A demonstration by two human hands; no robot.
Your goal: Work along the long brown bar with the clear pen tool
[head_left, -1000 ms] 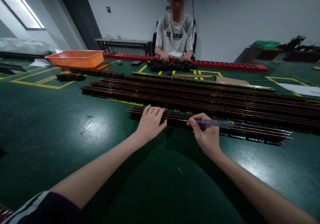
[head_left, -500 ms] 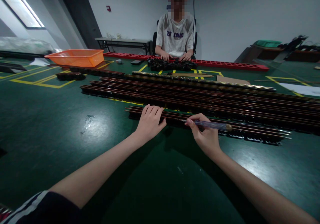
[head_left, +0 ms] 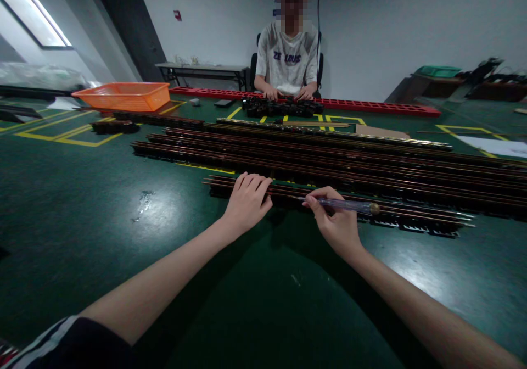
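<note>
A long dark strip with copper rails [head_left: 411,215] lies nearest me on the green table [head_left: 102,221]. My left hand [head_left: 247,201] rests on its left part, fingers curved over the rails and pressing down. My right hand [head_left: 335,221] pinches a clear-handled screwdriver [head_left: 349,205], held almost level, its tip pointing left onto the strip close to my left hand.
Several more long copper-railed strips [head_left: 329,155] lie side by side behind. An orange basket [head_left: 123,95] stands at the far left. Across the table a seated person handles black parts [head_left: 284,106] before a long red rack [head_left: 370,107]. Yellow floor-tape lines mark the tabletop.
The screwdriver and my right hand have shifted slightly left along the strip. My left hand stays pressed on the rails.
</note>
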